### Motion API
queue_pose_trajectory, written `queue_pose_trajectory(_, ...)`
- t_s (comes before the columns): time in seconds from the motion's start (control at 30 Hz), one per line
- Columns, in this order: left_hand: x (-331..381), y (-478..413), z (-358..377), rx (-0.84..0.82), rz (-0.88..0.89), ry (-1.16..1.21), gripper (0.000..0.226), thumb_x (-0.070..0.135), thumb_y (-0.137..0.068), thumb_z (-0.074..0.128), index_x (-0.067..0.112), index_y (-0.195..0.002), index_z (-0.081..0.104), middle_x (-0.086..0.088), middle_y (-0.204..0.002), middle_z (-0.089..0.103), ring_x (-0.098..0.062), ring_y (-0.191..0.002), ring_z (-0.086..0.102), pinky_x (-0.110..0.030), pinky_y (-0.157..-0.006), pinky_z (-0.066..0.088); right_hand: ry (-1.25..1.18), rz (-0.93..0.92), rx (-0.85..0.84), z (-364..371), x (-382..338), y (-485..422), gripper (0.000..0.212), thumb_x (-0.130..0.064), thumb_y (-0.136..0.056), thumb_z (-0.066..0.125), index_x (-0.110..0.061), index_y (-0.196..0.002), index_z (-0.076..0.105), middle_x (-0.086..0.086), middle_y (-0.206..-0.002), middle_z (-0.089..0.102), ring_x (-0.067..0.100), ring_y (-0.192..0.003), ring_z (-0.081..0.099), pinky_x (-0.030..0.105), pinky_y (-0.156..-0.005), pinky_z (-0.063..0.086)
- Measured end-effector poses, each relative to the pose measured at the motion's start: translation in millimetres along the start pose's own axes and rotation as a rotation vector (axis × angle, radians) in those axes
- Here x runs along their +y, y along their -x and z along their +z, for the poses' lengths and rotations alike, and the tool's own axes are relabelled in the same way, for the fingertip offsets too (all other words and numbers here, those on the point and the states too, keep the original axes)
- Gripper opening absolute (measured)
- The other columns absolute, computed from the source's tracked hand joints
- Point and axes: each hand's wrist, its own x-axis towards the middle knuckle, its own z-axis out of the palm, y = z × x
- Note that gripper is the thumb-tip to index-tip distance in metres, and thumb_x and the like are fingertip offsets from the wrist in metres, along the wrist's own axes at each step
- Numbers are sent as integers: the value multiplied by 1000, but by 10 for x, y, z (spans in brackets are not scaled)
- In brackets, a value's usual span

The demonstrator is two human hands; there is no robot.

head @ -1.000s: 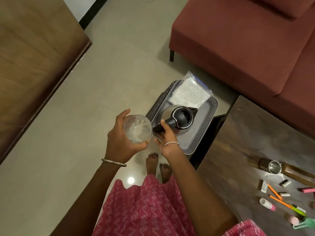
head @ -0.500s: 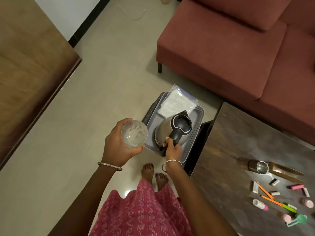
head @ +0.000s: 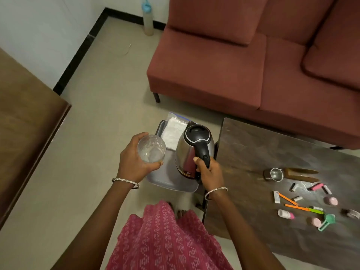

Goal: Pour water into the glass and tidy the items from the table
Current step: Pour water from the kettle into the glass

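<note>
My left hand grips a clear glass, mouth up, held over the left part of a grey tray on the floor. My right hand grips the black handle of a steel kettle. The kettle is upright with its lid shut and hangs above the tray, just right of the glass. A dark table at the right carries small items: a steel cup, orange strips, pink caps, a green scoop.
A clear bag of white material lies at the tray's far end. A maroon sofa stands behind the table. A bottle stands by the wall. A brown wooden surface fills the left. My feet are just below the tray.
My right hand has lifted the kettle off the tray and brought it upright beside the glass. The view has pulled back and tilted up.
</note>
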Motion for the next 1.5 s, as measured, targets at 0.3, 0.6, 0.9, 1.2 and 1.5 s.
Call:
queue_pose_trajectory(0.3, 593, -7, 85, 27, 29, 105, 88, 22, -44, 96, 28, -117, 47, 14, -111, 59, -10, -96, 59, -7, -73, 40, 67, -309, 40, -970, -908, 347, 49, -46, -87, 67, -4, -68, 52, 10, -61, 48, 22, -57, 45, 48, -59, 43)
queue_pose_trajectory(0.6, 1253, 62, 134, 47, 151, 49, 89, 28, -42, 95, 24, -119, 51, 12, -105, 59, -10, -94, 58, -20, -79, 43, 221, -634, 312, -1810, -1507, 629, 66, -75, -74, 62, -12, -58, 59, 7, -52, 54, 17, -47, 46, 36, -47, 39)
queue_pose_trajectory(0.9, 1636, 403, 350, 52, 206, 42, 88, 32, -42, 95, 24, -118, 51, 7, -107, 64, -14, -96, 61, -21, -79, 47, 184, -780, 158, -2539, -1905, 874, 51, -62, -70, 79, -20, -50, 60, -13, -44, 43, 2, -43, 37, 19, -44, 30)
queue_pose_trajectory(1.2, 1923, 890, 552, 88, 212, 54, 88, 38, -41, 90, 30, -120, 52, 13, -106, 65, -9, -94, 63, -23, -81, 53, 364, -886, -48, -3058, -2205, 963, 66, -66, -66, 78, -1, -65, 69, 20, -52, 50, 11, -49, 39, 29, -47, 32)
queue_pose_trajectory(1.5, 2171, 1197, 802, 140, 242, 16, 89, 41, -44, 89, 26, -124, 52, 12, -108, 65, -8, -93, 63, -22, -80, 53, 480, -982, -121, -3294, -2328, 992, 56, -60, -70, 78, -14, -49, 55, -11, -45, 33, 5, -45, 29, 23, -45, 25)
